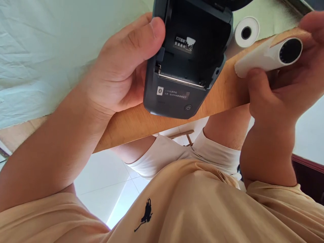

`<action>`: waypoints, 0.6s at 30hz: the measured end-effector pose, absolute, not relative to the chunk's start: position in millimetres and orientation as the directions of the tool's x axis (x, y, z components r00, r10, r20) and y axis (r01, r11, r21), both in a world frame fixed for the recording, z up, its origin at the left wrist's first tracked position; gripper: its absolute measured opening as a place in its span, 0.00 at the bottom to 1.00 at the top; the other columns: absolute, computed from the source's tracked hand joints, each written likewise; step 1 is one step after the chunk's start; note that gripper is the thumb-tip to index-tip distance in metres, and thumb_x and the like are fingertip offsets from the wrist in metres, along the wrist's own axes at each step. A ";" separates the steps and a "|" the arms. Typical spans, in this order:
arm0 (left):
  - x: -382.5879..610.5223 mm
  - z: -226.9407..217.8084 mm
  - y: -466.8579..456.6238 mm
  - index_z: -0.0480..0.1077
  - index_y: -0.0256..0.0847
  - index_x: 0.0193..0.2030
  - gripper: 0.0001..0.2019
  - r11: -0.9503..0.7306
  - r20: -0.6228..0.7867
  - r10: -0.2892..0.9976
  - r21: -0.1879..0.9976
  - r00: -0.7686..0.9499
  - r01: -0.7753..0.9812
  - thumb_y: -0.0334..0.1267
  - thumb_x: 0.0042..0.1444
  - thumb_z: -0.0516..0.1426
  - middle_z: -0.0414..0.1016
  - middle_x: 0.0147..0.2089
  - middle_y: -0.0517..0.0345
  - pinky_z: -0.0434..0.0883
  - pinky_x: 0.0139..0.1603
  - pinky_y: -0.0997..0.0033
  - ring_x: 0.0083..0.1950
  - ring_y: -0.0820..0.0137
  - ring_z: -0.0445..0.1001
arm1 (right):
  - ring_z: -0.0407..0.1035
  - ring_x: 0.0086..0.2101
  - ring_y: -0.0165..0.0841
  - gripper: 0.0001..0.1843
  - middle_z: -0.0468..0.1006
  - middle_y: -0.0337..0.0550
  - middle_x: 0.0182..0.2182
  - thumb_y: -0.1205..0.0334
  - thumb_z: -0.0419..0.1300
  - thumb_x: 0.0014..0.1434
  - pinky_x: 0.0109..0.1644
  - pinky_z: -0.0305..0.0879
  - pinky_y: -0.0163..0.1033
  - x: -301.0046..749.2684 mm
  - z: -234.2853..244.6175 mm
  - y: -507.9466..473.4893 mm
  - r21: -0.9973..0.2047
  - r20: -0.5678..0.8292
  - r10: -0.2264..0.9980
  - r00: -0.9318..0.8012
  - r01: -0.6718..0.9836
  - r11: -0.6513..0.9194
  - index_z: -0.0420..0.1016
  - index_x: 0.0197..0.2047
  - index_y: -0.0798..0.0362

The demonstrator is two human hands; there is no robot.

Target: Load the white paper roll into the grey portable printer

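A dark portable label printer (174,98) is gripped along its left side by my left hand (126,64), the thumb pressing on its edge. Its lid is raised, showing a black paper bay with a printed sticker, and a power button sits near the lower corner. In my right hand (280,81) is a slim white paper roll (263,57) with a black core, tilted, the thumb beneath it and fingers behind. A second white paper roll (240,40) stands behind, between the printer and my right hand.
The wooden table edge (131,125) runs across beneath both hands. A pale, wrinkled cover (50,50) lies over the tabletop. Below are my lap, part of a wooden stool (184,133) and a tiled floor (101,175). A dark-edged object (298,8) lies at the top right.
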State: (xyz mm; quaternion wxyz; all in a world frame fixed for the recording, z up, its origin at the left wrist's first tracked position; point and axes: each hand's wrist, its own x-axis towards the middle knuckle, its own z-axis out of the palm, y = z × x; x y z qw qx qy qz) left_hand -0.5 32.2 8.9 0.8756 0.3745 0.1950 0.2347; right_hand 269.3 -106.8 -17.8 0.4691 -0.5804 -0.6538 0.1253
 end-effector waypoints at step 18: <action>0.0 6.4 33.9 0.73 0.34 0.47 0.09 0.595 -0.166 0.588 0.752 0.792 -0.285 0.35 0.76 0.52 0.84 0.56 0.45 0.86 0.69 0.48 0.74 0.47 0.80 | 0.64 0.73 0.27 0.38 0.73 0.28 0.67 0.68 0.65 0.62 0.69 0.71 0.27 266.2 -12.5 -111.6 -0.671 0.453 0.867 0.210 0.720 0.177 0.75 0.75 0.40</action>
